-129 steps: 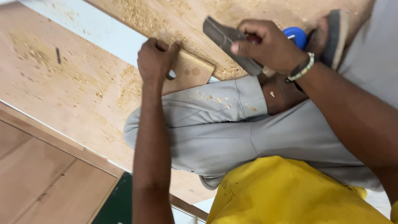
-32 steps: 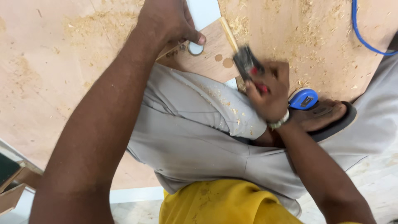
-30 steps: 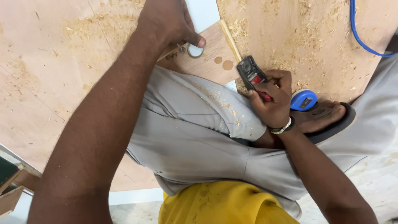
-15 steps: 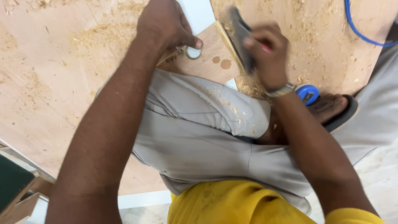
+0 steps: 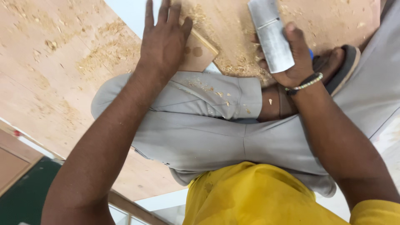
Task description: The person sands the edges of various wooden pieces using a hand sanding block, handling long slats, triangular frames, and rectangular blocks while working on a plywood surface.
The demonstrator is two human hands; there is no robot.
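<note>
Sawdusty plywood floor [image 5: 62, 62] | left hand [image 5: 164, 41] – flat, open grip, on wood block [image 5: 200, 52] | right hand [image 5: 293, 58] – grip closed around metal plane [image 5: 270, 35]

Large plywood sheets [image 5: 54, 79] scattered with sawdust fill the upper left of the frame, with a strip of pale floor [image 5: 129, 14] showing between them. At lower left lie a dark green surface [image 5: 25, 196] and what may be a brown wooden panel [image 5: 10, 160].

The left hand [image 5: 164, 41] lies flat, fingers spread, on a small wood block [image 5: 200, 52] at the plywood sheet's [image 5: 54, 71] edge. The right hand [image 5: 291, 58] grips a grey metal plane [image 5: 271, 35] over a sawdust-strewn board [image 5: 325, 21].
</note>
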